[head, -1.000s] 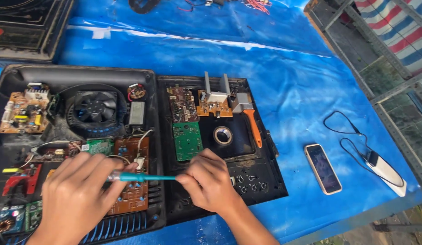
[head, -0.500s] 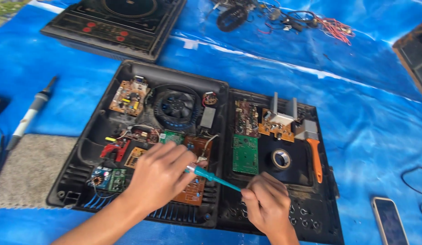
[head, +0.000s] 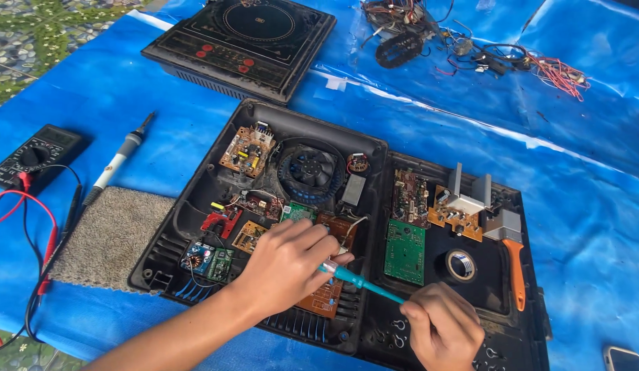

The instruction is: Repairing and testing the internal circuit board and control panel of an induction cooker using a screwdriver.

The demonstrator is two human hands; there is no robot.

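We see the slim teal-handled screwdriver point(head: 361, 282) over the near edge of the opened black plastic cooker base point(head: 196, 206), held at both ends: left hand point(head: 285, 264) pinching its tip end above the brown circuit board point(head: 326, 295), right hand point(head: 440, 330) closed on its handle. A black round fan point(head: 309, 168) sits behind.

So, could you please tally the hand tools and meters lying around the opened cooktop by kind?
Teal screwdriver, held by left hand and right hand: 1
Soldering iron: 1
Multimeter: 1
Orange-handled scraper: 1
Tape roll: 1
Total: 5
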